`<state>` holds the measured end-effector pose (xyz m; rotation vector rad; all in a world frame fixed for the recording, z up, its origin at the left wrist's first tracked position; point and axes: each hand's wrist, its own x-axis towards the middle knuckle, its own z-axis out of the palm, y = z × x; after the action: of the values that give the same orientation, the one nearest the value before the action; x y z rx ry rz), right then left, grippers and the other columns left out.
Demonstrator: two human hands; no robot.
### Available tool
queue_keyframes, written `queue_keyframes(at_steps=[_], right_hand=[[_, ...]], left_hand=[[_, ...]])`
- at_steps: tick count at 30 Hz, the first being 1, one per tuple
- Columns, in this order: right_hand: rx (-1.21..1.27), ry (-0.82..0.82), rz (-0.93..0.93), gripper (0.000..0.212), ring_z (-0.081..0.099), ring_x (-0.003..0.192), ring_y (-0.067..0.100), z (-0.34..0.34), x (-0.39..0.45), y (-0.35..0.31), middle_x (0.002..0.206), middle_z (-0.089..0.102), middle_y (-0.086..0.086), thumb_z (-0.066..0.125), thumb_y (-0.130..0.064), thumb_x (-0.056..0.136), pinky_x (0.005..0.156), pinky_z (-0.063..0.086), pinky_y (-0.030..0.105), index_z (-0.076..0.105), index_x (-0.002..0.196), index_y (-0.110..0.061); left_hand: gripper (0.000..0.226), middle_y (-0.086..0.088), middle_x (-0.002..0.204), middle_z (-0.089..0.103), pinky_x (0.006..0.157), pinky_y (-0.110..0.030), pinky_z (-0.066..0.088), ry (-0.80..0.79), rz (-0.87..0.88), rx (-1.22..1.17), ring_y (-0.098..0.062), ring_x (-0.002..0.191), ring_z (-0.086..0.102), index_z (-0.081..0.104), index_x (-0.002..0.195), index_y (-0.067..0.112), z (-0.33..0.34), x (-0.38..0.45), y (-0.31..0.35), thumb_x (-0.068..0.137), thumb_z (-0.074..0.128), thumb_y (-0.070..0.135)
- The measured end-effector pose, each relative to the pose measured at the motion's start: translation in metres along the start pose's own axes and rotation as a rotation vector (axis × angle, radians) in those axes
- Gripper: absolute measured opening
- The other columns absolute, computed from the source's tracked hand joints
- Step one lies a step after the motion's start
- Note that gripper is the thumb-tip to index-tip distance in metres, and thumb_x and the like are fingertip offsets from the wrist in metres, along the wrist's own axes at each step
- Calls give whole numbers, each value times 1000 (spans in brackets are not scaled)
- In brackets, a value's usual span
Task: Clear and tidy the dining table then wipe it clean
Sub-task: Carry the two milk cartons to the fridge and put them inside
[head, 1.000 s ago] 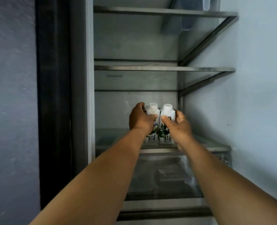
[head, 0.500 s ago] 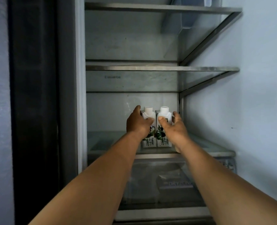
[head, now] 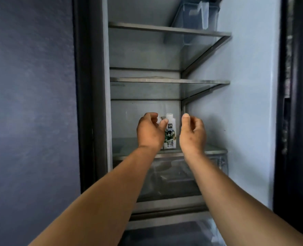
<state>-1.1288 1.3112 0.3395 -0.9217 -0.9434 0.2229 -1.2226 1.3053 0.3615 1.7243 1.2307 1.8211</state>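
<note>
A white milk carton with a white screw cap stands upright on the lowest glass shelf of an open fridge, toward the back. Its front bears a small dark square with 2 characters that read roughly as 金典, a black-and-white cow picture among green leaves, and green characters lower down that look like 纯牛奶. A 2nd carton stands just left of it, almost wholly hidden: only a bit of its top shows.

The left hand is in front of that hidden carton, fingers curled, thumb lying across the visible carton's upper left edge; whether it grips anything I cannot tell. The right hand hangs just right of the carton, apart from it, fingers loosely curled and holding nothing.

Above are 2 more glass shelves, and a clear bin sits on the top one. Faint writing on the middle shelf's edge is unreadable. Below is a clear drawer.
</note>
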Motion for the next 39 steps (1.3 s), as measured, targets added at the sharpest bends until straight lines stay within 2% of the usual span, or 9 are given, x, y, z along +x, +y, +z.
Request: queue_keyframes(at_steps=[3, 9, 13, 17, 20, 27, 31, 35, 39], right_hand=[[1, 37, -14, 19, 64, 87, 19, -18, -34, -19, 90, 65, -1, 50, -39, 94, 82, 53, 39, 57, 96, -22], [-66, 83, 17, 33, 66, 90, 24, -67, -111, -68, 96, 70, 7, 49, -44, 93, 81, 53, 39, 63, 95, -14], [-134, 102, 16, 32, 66, 92, 24, -106, -174, -102, 95, 69, 4, 45, -54, 88, 85, 52, 44, 60, 84, -26], [-144, 108, 22, 26, 65, 81, 17, -150, -223, -139, 76, 66, -7, 48, -37, 96, 79, 51, 31, 62, 81, -19], [-173, 145, 19, 29, 65, 76, 18, -187, -252, -159, 71, 65, -7, 50, -34, 96, 77, 50, 33, 59, 70, -25], [-245, 247, 30, 29, 64, 77, 15, -270, -282, -194, 73, 66, -7, 47, -34, 96, 77, 49, 30, 59, 71, -26], [-255, 334, 29, 26, 62, 76, 11, -317, -280, -206, 74, 66, -8, 48, -34, 96, 76, 49, 27, 61, 76, -23], [-275, 402, 12, 25, 63, 79, 11, -370, -269, -212, 76, 66, -8, 48, -33, 96, 79, 49, 27, 61, 77, -23], [-281, 475, 9, 22, 62, 78, 9, -427, -250, -207, 77, 66, -7, 49, -29, 96, 79, 49, 27, 64, 90, -15]], left_hand=[[28, 0, 101, 59, 84, -20, 41, -48, 1, -49, -11, 93, 54, 55, 113, 9, -22, -35, 15, 88, 61, 21], [22, 0, 96, 62, 91, -26, 46, -143, 15, -125, -16, 94, 60, 58, 106, 10, -71, -124, 44, 88, 61, 23], [24, 1, 94, 62, 87, -23, 45, -206, 14, -171, -14, 91, 59, 58, 107, 9, -107, -187, 63, 89, 60, 25], [26, 0, 92, 62, 90, -30, 49, -260, 35, -187, -16, 89, 59, 59, 107, 7, -128, -236, 84, 88, 61, 26], [24, -1, 90, 62, 89, -29, 48, -308, 25, -246, -14, 85, 57, 60, 105, 7, -133, -272, 103, 88, 61, 23], [14, 8, 80, 59, 75, -16, 46, -432, 13, -393, -9, 77, 56, 59, 100, 13, -110, -333, 147, 89, 60, 22], [20, 6, 82, 61, 83, -24, 48, -513, 17, -454, -13, 83, 58, 60, 107, 12, -79, -363, 174, 89, 59, 22], [23, 12, 76, 56, 74, -14, 44, -570, 39, -470, -6, 75, 54, 58, 111, 15, -42, -391, 202, 90, 58, 24], [23, 11, 84, 60, 83, -20, 43, -582, 81, -481, -9, 86, 55, 61, 111, 15, -4, -416, 229, 89, 59, 23]])
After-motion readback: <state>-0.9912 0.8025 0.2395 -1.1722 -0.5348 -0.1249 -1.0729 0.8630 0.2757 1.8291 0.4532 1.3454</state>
